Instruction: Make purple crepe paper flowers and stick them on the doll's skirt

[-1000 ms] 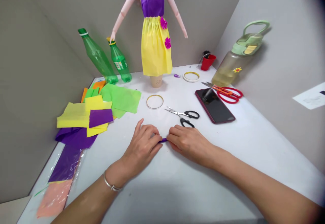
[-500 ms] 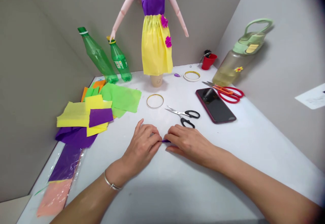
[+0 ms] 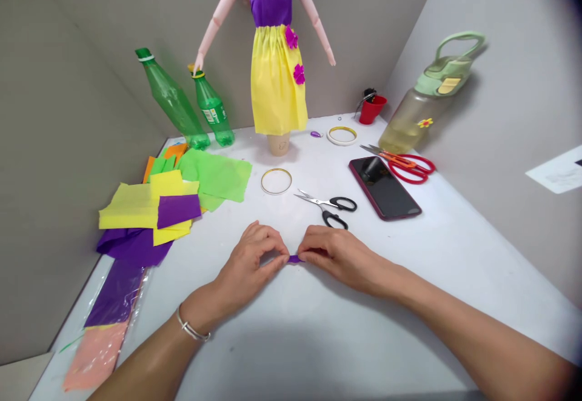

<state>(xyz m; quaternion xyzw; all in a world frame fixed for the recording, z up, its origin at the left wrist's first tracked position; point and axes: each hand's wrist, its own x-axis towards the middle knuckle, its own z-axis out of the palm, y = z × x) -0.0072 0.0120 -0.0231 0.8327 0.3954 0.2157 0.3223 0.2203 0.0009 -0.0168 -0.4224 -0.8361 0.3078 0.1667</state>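
A narrow purple strip (image 3: 295, 259), looking like folded or rolled fabric or paper, spans the small gap between my hands low over the white table. Its left end is pinched between the thumb and fingertips of my left hand (image 3: 252, 257). My right hand (image 3: 341, 255) pinches the other end, hiding part of it. Just beyond my right hand lie small black-handled scissors (image 3: 328, 205) with their blades apart. A roll of thin tape (image 3: 276, 181) rests flat behind them to the left. Sheets in yellow (image 3: 130, 207), purple (image 3: 179, 209) and green (image 3: 222, 174) are piled at the left.
A doll in a purple and yellow dress (image 3: 278, 80) stands at the back. Green bottles (image 3: 213, 113) lean left of it. To the right are a phone (image 3: 385, 189), red-handled scissors (image 3: 409, 168), a water bottle (image 3: 416, 110), another tape roll (image 3: 342, 135) and a red bucket (image 3: 373, 110).
My right fingers shifted along the purple strip and now pinch its right end. Both hands have come slightly nearer to me, and the left fingers have rounded into a pinch.
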